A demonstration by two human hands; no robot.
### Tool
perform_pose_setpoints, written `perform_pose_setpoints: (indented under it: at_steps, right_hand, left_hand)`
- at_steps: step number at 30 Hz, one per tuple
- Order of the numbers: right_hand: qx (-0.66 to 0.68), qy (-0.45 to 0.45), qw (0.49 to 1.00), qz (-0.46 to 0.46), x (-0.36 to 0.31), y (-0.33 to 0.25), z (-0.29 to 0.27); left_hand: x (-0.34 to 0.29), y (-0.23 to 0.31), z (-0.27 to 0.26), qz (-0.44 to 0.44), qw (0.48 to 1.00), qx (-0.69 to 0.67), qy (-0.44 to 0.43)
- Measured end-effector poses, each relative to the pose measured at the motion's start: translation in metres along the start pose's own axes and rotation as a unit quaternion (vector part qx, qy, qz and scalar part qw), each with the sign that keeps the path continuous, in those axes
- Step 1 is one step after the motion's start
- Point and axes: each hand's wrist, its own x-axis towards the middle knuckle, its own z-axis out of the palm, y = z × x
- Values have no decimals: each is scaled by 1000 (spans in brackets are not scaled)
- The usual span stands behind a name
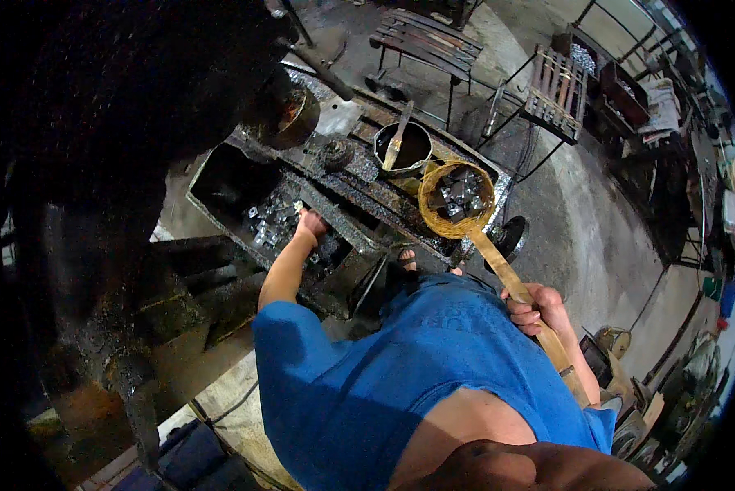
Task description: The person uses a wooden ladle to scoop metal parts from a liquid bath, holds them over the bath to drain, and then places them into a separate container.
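My right hand [537,308] is wrapped round the long flat wooden handle [498,260] of a round yellowish wicker scoop [424,204]. Dark, shiny metal pieces [460,195] fill the scoop, which is over the far side of the workbench. To the left, my left hand [311,226] is down in a grimy metal trough [212,211], its fingers closed. A small pale piece shows at the fingertips. Beside that hand lies a heap of small silvery metal pieces [269,222].
A dark pot [406,170] with a wooden paddle [397,146] stands beside the scoop. Behind it is a rusty vessel [300,119] with an orange glow. Slatted stands [426,42] are at the back, and boxes of metal pieces [627,96] at the far right.
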Motion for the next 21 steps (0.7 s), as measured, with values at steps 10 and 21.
perform_pose_setpoints:
  at_steps: [10, 21]
  right_hand:
    - [35, -3, 999, 14, 4, -1, -5]
    - [29, -36, 999, 18, 1, -6, -20]
  left_hand:
    - [-42, 7, -189, -397, 890, -213, 72]
    - [-97, 44, -240, -408, 247, -717, 508]
